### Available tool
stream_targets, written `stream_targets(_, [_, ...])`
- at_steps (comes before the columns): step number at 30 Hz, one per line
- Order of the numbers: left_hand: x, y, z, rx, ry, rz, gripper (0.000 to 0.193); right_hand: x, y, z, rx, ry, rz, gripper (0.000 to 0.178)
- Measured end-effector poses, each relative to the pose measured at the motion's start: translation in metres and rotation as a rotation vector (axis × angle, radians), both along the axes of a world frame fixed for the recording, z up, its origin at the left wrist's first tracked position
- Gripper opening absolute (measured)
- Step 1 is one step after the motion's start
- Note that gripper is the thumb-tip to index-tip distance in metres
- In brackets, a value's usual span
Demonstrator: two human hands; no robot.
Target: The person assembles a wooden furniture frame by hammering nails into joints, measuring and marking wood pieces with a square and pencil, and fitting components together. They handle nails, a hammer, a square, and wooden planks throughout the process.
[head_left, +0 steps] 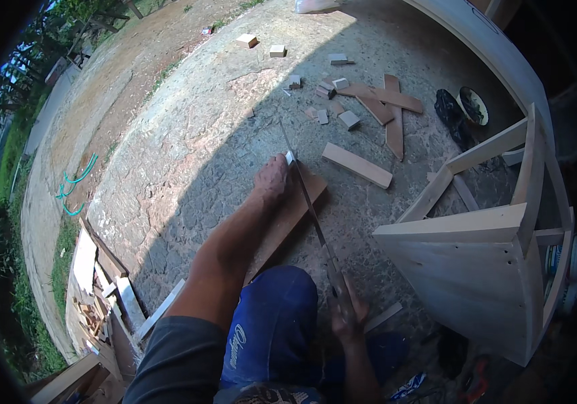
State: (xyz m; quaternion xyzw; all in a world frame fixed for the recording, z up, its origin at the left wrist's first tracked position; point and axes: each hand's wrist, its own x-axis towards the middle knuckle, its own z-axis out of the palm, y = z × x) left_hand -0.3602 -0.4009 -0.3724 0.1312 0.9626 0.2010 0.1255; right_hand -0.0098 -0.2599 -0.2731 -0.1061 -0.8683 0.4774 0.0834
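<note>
My right hand [349, 315] is closed round the handle of a handsaw. The saw's long narrow blade [312, 210] slants up and away to the left, seen nearly edge-on. It passes over a brown wooden board [282, 232] on the ground. My left hand [273, 176] is closed at the far end of this board, its fingers pressing a small pale wood piece [290, 157] right beside the blade. Whether the teeth are in the wood cannot be made out. My blue-clad knee [278, 303] is over the near end of the board and hides it.
A pale wooden frame [450, 225] stands close on the right. Ahead lie a loose wood block [357, 165], crossed planks [389, 101] and several small offcuts [349, 120]. A black bag [451, 114] and a bowl [473, 106] sit farther right. Scrap wood [103, 296] is piled at the left.
</note>
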Motion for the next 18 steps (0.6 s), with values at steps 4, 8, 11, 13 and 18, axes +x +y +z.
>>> stream_targets(4, [0.002,-0.012,-0.011,0.019,0.012,0.005,0.025,0.036,0.001,0.011,0.188,0.119,0.073,0.049])
stream_targets(8, [-0.001,0.008,0.003,0.039,-0.011,-0.007,0.021,-0.130,-0.009,0.001,-0.111,0.136,-0.070,0.048])
stream_targets(11, [-0.007,0.010,-0.004,-0.002,0.018,-0.010,0.020,-0.143,-0.006,-0.003,-0.101,0.209,-0.082,0.049])
stream_targets(13, [-0.007,0.004,-0.008,0.000,-0.002,-0.008,0.026,-0.093,-0.003,-0.004,0.091,0.215,-0.027,0.050])
stream_targets(18, [-0.007,-0.008,-0.005,0.013,-0.018,0.010,0.029,0.019,0.010,0.024,0.251,0.161,0.093,0.050])
